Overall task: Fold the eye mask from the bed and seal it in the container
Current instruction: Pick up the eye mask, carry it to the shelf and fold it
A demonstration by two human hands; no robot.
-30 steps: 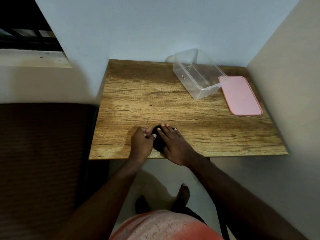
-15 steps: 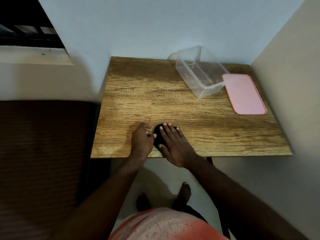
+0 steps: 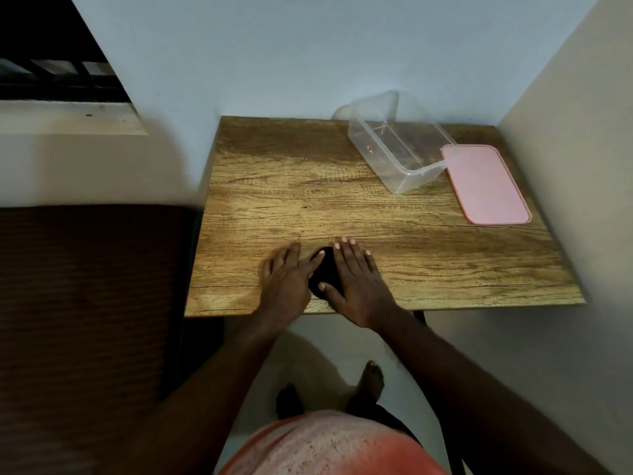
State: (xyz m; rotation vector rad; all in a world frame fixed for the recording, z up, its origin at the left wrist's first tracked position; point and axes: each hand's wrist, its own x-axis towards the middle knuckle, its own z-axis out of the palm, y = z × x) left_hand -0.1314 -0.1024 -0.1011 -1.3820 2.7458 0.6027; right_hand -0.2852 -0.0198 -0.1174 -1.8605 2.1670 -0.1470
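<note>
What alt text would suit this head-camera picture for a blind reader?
The left hand and right hand press flat on a black eye mask near a wooden table's front edge. A clear open container and pink lid sit far right.

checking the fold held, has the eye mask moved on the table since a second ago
No. The eye mask lies at the same spot by the table's near edge.

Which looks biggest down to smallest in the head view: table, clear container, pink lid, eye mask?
1. Table
2. Container and lid: these look about alike, so I won't rank them.
3. Eye mask: smallest as seen, but the left hand and right hand cover part of it, hiding its full size.
</note>
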